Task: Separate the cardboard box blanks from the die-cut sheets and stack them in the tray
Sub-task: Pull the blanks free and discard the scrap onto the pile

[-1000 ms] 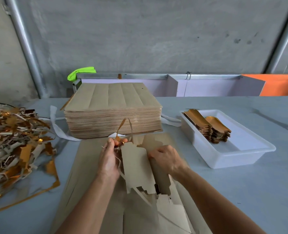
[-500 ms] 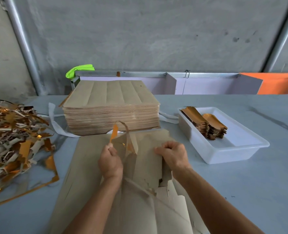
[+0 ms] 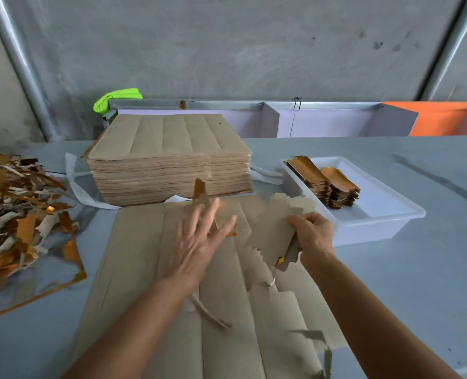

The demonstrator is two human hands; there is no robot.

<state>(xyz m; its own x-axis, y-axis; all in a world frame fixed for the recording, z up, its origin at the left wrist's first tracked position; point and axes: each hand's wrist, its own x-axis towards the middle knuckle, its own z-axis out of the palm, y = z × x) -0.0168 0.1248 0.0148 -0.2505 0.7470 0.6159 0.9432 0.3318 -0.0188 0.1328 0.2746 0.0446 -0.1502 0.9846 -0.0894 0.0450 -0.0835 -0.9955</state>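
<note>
A cardboard blank (image 3: pixel 274 231) is gripped along its right edge by the right hand (image 3: pixel 313 236), fingers curled round it, and is held raised just left of the white tray (image 3: pixel 385 228), not yet over it. The left hand (image 3: pixel 199 242) is spread open with straight fingers, blurred, above the die-cut sheet (image 3: pixel 199 310) that is laid flat on the table (image 3: pixel 418 283) left of the tray; nothing is held in it, and whether the sheet is touched cannot be told. A thin strip (image 3: pixel 199 191) with an orange face is seen standing up beyond its fingertips. Inside the tray, against its far left wall, two short stacks of blanks (image 3: pixel 325 184) are set side by side. A tall pile of sheets (image 3: pixel 172 160) is found further left of the tray, behind the flat sheet. Far to the tray's left, a heap of scraps (image 3: pixel 16 214) is spread on the table.
</note>
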